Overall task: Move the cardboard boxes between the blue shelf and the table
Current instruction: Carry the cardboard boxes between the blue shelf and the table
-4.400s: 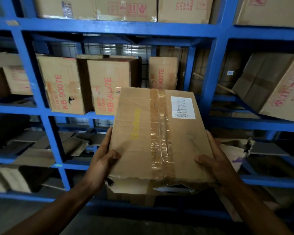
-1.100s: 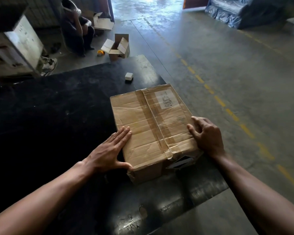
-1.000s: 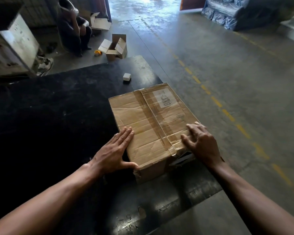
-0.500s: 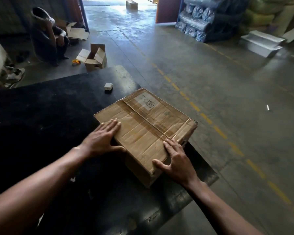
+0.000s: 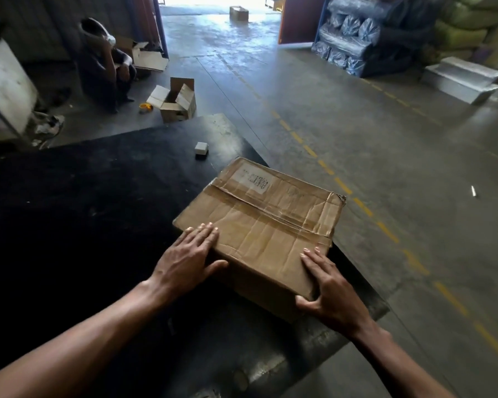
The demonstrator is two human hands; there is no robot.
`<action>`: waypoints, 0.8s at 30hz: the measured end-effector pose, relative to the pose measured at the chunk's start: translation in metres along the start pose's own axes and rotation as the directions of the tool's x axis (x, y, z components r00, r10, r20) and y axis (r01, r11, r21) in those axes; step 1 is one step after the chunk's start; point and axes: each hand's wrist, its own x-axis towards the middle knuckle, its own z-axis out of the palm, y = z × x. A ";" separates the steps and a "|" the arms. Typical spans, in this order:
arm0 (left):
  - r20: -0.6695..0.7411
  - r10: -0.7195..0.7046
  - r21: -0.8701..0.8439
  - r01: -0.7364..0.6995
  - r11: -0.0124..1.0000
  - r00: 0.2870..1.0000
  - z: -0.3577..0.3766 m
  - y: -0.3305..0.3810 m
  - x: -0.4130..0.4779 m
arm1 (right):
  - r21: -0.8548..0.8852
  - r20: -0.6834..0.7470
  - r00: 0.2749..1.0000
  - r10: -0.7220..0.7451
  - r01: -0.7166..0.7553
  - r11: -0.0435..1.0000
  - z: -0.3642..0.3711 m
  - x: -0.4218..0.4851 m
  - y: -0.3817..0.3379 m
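Observation:
A worn, taped cardboard box (image 5: 268, 222) with a white label lies flat on the black table (image 5: 98, 202), near its right edge, turned at an angle. My left hand (image 5: 189, 259) rests flat on the box's near left corner, thumb against its side. My right hand (image 5: 329, 294) clasps the near right corner, fingers on top and thumb on the front face. The blue shelf is out of view.
A small white block (image 5: 201, 148) sits on the table beyond the box. On the concrete floor stand an open carton (image 5: 174, 100) and a seated person (image 5: 105, 67). Wrapped bundles (image 5: 357, 38) are stacked at the far right. A dashed yellow line (image 5: 362, 206) runs along the floor.
The box came from the blue shelf onto the table. Over the last second it has turned clockwise, and my right hand has slid from its right side to the near right corner.

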 end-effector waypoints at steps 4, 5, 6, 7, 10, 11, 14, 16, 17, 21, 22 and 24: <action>0.139 -0.116 -0.288 0.152 0.945 0.984 -0.025 -0.025 0.025 | -0.002 -0.038 0.998 0.049 -0.049 0.999 -0.004 0.001 0.007; 0.225 -0.127 -0.334 0.198 0.921 0.966 -0.029 -0.028 0.029 | 0.000 -0.038 0.998 0.055 -0.055 0.998 -0.002 0.001 0.005; 0.274 -0.130 -0.370 0.229 0.900 0.953 -0.031 -0.030 0.031 | 0.007 -0.046 0.997 0.059 -0.059 0.998 0.001 0.001 0.003; 0.277 -0.144 -0.396 0.250 0.883 0.950 -0.032 -0.030 0.030 | 0.012 -0.059 0.996 0.061 -0.060 0.998 0.004 0.000 0.002; 0.215 -0.220 -0.383 0.289 0.877 0.952 -0.031 -0.019 0.012 | -0.004 -0.090 0.992 0.092 -0.092 0.996 0.004 0.004 0.008; 0.196 -0.234 -0.352 0.291 0.889 0.952 -0.027 -0.010 0.001 | -0.017 -0.096 0.989 0.109 -0.111 0.994 0.001 0.006 0.012; 0.084 -0.187 -0.279 0.203 0.939 0.979 -0.010 0.027 -0.049 | -0.119 -0.067 0.990 0.122 -0.129 0.985 -0.012 0.017 0.022; 0.003 -0.097 -0.214 0.096 0.972 0.995 -0.003 0.051 -0.082 | -0.175 -0.023 0.996 0.090 -0.093 0.980 -0.017 0.021 0.026; -0.013 -0.058 -0.165 0.055 0.985 0.998 -0.002 0.057 -0.092 | -0.179 -0.014 0.997 0.073 -0.075 0.981 -0.019 0.022 0.026; -0.054 0.099 -0.062 -0.102 0.993 0.994 -0.019 0.036 -0.080 | -0.161 -0.001 1.000 0.020 -0.020 0.987 -0.017 0.028 0.019; -0.032 0.150 -0.045 -0.151 0.987 0.988 -0.023 0.020 -0.069 | -0.140 0.000 1.000 0.007 -0.007 0.990 -0.014 0.029 0.014; 0.152 0.256 -0.030 -0.254 0.967 0.955 -0.034 -0.014 -0.040 | -0.108 0.007 1.000 -0.022 0.023 0.994 -0.008 0.029 0.004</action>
